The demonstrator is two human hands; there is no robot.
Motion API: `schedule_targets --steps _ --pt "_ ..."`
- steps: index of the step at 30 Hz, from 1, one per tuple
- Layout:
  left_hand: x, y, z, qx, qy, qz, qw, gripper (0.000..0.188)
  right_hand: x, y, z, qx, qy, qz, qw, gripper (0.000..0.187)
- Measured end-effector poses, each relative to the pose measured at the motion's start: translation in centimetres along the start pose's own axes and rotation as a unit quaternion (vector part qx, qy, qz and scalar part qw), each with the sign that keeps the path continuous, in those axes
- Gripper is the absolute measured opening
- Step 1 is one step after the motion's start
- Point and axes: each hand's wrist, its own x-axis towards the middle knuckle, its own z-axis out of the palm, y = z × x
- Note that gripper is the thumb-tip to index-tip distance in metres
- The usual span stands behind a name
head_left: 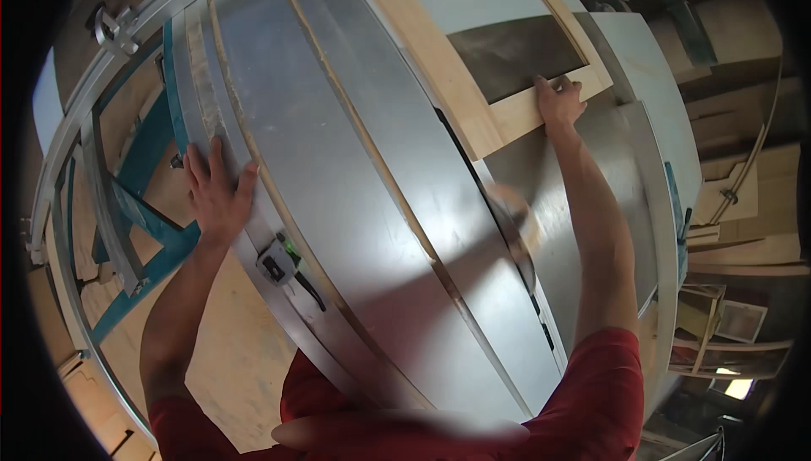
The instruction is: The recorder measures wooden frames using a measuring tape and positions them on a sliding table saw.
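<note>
The right hand (559,103) is pressing flat on the wooden frame (507,115) near the spinning saw blade (517,216), risking contact if it slips, while the left hand (216,195) is resting open on the surface (355,174).

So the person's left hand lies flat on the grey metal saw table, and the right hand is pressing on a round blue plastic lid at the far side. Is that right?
Not quite. In the head view the right hand presses on a pale wooden frame with a flat panel, not a round blue plastic lid. The rest holds: the left hand lies flat on the grey metal saw table.
</note>
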Motion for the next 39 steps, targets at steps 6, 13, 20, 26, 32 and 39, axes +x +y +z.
schedule_targets --steps 6,13,20,26,32,39 --pt "4.5 -2.0 0.7 -0.008 -0.011 0.038 0.999 0.086 5.8 -8.6 5.8 -0.026 -0.029 0.017 0.999 0.065" --pt "6.1 -2.7 -0.7 -0.007 0.0 0.017 1.0 0.086 4.3 -17.1 7.1 -0.064 -0.013 -0.032 0.997 0.056" --pt "5.5 -3.3 -3.8 -0.047 0.027 0.039 0.998 0.079 -5.5 -25.4 0.5 -0.007 -0.035 -0.095 0.995 0.048" --pt "6.3 -4.6 -6.3 -0.117 0.063 0.066 0.989 0.066 -15.0 -32.2 -3.1 0.033 -0.033 -0.192 0.98 0.054" --pt "6.4 -7.0 -9.4 -0.204 0.109 0.122 0.965 0.056 -21.7 -35.2 -8.5 0.149 -0.016 -0.273 0.95 0.072" --pt "5.3 -7.7 -16.0 -0.333 -0.001 0.362 0.871 0.061 -25.7 -38.4 -11.3 0.114 -0.073 -0.214 0.967 0.083"
